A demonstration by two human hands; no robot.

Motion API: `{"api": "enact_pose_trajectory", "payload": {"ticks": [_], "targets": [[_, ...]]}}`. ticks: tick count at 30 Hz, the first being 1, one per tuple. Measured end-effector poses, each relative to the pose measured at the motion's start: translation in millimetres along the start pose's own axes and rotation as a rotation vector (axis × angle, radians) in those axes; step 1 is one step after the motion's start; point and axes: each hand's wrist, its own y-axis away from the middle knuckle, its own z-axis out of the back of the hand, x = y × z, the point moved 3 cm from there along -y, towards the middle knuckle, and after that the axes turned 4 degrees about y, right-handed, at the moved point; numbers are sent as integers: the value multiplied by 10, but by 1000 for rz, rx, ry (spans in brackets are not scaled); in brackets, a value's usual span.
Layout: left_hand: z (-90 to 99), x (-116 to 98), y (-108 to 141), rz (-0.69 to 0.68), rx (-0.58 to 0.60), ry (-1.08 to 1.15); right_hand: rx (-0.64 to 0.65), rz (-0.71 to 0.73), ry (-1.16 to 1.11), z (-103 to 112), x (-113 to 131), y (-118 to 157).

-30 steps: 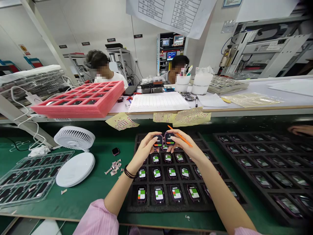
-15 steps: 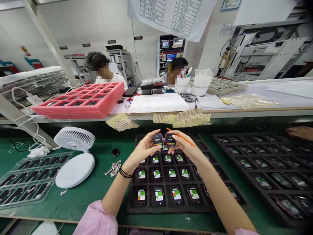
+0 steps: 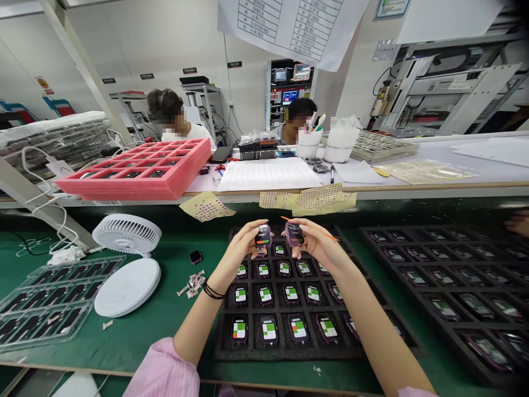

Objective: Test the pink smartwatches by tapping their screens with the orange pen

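Over the back of a black foam tray, my left hand grips a watch body with a lit screen. My right hand holds a second watch body, its screen darker and tilted. A gap separates the two watches. An orange stick lies along my right hand, partly hidden by it. Beneath my hands the tray's compartments hold several watches, most showing green and white screens, such as one watch in the front row. My right forearm covers some compartments.
Another black tray with watches lies right, a person's blurred hand beyond it. Left are a white fan, clear tray, single watch and small strips. A pink foam tray stands on the shelf; two people sit behind.
My hands have moved apart, separating the two watches, and both watches have tilted. The other person's hand at the right has shifted further right.
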Motion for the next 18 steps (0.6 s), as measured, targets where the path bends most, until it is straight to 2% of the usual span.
{"api": "enact_pose_trajectory", "payload": {"ticks": [3, 8, 10, 13, 18], "targets": [[-1, -31, 23, 34, 39, 31, -11, 13, 34, -16, 25, 20], [-30, -89, 76, 107, 256, 204, -17, 23, 117, -66, 52, 56], [-38, -94, 85, 107, 293, 230, -3, 32, 144, -73, 41, 56], [-39, -83, 79, 40, 235, 158, 26, 45, 189, -68, 8, 44], [-24, -65, 48, -160, 89, -112, 54, 70, 223, -60, -28, 22]]}}
